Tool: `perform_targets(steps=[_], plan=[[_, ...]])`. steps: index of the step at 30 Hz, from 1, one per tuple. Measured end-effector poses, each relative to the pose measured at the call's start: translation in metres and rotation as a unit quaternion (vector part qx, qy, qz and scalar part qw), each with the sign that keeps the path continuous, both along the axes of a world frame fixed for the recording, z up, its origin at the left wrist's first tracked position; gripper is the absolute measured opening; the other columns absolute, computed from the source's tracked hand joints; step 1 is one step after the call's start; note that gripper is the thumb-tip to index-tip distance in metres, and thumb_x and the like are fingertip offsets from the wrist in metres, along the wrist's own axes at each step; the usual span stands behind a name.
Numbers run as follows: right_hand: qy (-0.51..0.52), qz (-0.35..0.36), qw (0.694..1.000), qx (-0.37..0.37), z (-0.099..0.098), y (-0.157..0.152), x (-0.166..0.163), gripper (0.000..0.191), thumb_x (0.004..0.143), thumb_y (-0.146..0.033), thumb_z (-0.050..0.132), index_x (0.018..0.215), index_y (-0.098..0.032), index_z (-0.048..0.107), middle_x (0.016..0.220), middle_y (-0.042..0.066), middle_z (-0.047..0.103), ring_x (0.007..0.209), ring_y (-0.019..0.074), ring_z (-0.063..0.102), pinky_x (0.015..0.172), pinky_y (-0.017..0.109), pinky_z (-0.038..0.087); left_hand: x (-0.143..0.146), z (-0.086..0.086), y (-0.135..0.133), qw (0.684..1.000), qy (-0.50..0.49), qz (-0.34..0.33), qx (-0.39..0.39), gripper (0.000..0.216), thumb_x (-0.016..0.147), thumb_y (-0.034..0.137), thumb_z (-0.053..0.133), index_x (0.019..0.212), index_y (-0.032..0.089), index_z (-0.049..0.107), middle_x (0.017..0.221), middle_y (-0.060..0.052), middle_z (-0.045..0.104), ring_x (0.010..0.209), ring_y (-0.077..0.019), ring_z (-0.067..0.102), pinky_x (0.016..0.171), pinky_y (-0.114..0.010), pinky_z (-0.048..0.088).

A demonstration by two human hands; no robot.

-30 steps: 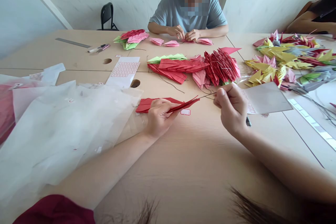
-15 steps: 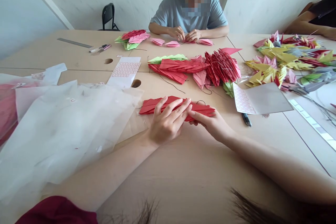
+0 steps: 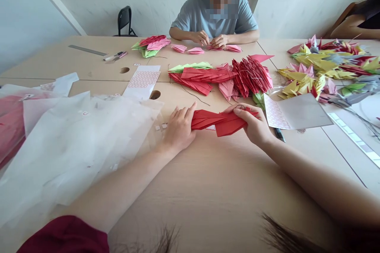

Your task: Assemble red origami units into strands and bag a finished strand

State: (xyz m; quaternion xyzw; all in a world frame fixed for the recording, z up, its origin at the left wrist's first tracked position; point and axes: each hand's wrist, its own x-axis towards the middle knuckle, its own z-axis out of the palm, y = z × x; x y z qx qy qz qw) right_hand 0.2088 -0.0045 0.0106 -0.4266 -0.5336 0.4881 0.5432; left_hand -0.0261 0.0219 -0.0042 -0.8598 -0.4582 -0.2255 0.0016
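Note:
Between my two hands stretches a bundle of folded red paper pieces (image 3: 219,120), overlapping in a row. My left hand (image 3: 180,127) is closed around its left end, fingers pointing away from me. My right hand (image 3: 255,123) grips the right end, thumb on top and the other fingers behind or under it. A dark loop of thread shows by the right thumb. One red flap hangs lower near the middle. Behind my hands lie more red folded papers (image 3: 208,74) with loose threads, and a thick red stack (image 3: 252,76) stands beside them.
Translucent plastic bags (image 3: 74,142) cover the table's left side. A printed card (image 3: 142,81) lies behind them, and a folded card (image 3: 299,112) rests over a pen (image 3: 279,134) at right. Colourful folded papers (image 3: 320,69) pile up far right. Across the table, a person (image 3: 215,16) handles pink papers.
My left hand has slid from atop the middle of the red bundle to its left end. My right hand has shifted right and up, thumb now over the bundle.

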Motion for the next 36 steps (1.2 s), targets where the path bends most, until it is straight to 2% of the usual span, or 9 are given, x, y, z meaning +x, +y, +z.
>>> perform_targets(steps=[4,12,14,17,20,23,28,32,36], plan=[[0.012,-0.056,0.998,0.016,0.001,0.002,0.001,0.033,0.087,-0.050,0.061,0.070,-0.023,0.067,0.069,0.003,0.063,0.065,0.0164,0.059,0.063,0.031,0.045,0.003,0.006,-0.006,0.998,0.006,-0.045,-0.036,0.064,0.073,0.015,0.059,0.135,0.015,0.045,0.120,-0.013,0.056,0.110,-0.0297,0.055,0.098,-0.044,0.046],[0.072,-0.125,0.989,-0.017,0.002,0.010,0.005,0.043,0.086,-0.059,0.057,0.063,-0.023,0.060,0.058,0.001,0.051,0.050,0.0128,0.048,0.048,0.029,0.038,0.008,0.012,-0.015,0.998,0.050,-0.032,-0.017,0.061,0.080,0.024,0.058,0.137,0.012,0.040,0.118,-0.015,0.055,0.105,-0.0313,0.055,0.091,-0.046,0.046],[0.110,-0.095,0.989,-0.027,0.002,0.010,0.003,0.039,0.085,-0.059,0.058,0.071,-0.024,0.064,0.063,0.001,0.054,0.052,0.0129,0.049,0.049,0.028,0.040,0.009,0.013,-0.016,0.999,0.043,-0.019,-0.020,0.062,0.082,0.025,0.057,0.139,0.012,0.036,0.117,-0.015,0.055,0.104,-0.0313,0.055,0.089,-0.046,0.046],[0.137,0.025,0.990,-0.032,0.002,0.005,-0.001,0.040,0.081,-0.062,0.062,0.098,-0.025,0.068,0.070,0.000,0.056,0.056,0.0124,0.050,0.053,0.027,0.043,0.013,0.020,-0.022,0.997,0.011,-0.014,-0.075,0.063,0.083,0.023,0.056,0.141,0.015,0.033,0.117,-0.013,0.055,0.106,-0.0302,0.055,0.089,-0.046,0.047],[0.088,0.136,0.986,-0.030,0.004,-0.001,-0.003,0.058,0.074,-0.058,0.072,0.121,-0.026,0.059,0.085,0.001,0.061,0.069,0.0144,0.057,0.062,0.028,0.049,0.018,0.035,-0.031,0.981,-0.045,-0.028,-0.185,0.052,0.086,0.026,0.054,0.135,0.020,0.039,0.118,-0.011,0.055,0.106,-0.0276,0.057,0.089,-0.043,0.048],[0.010,0.189,0.982,-0.013,0.005,-0.005,-0.002,0.063,0.070,-0.050,0.079,0.123,-0.025,0.057,0.108,0.005,0.063,0.089,0.0190,0.061,0.076,0.031,0.051,0.020,0.053,-0.038,0.950,-0.115,-0.045,-0.287,0.040,0.089,0.037,0.054,0.126,0.024,0.045,0.116,-0.008,0.056,0.099,-0.0237,0.059,0.086,-0.040,0.048],[-0.025,0.218,0.976,-0.010,0.001,-0.007,-0.002,0.041,0.075,-0.046,0.076,0.105,-0.021,0.062,0.090,0.003,0.066,0.078,0.0172,0.061,0.071,0.031,0.051,0.016,0.068,-0.035,0.895,-0.164,-0.076,-0.408,0.027,0.086,0.042,0.058,0.103,0.021,0.051,0.098,-0.004,0.059,0.084,-0.0183,0.057,0.073,-0.032,0.046],[0.019,0.202,0.979,-0.019,0.000,-0.008,-0.005,0.045,0.078,-0.052,0.071,0.108,-0.020,0.060,0.092,0.005,0.064,0.075,0.0163,0.060,0.061,0.027,0.049,0.012,0.069,-0.029,0.862,-0.167,-0.089,-0.470,0.040,0.079,0.053,0.065,0.097,0.021,0.050,0.086,0.000,0.056,0.073,-0.0152,0.052,0.063,-0.028,0.040],[0.090,0.177,0.979,-0.052,0.001,-0.008,-0.008,0.042,0.082,-0.058,0.064,0.103,-0.021,0.060,0.077,0.001,0.061,0.058,0.0119,0.054,0.049,0.023,0.043,0.010,0.069,-0.027,0.838,-0.203,-0.103,-0.496,0.046,0.078,0.061,0.064,0.097,0.021,0.050,0.083,0.001,0.052,0.071,-0.0133,0.048,0.061,-0.025,0.037]])
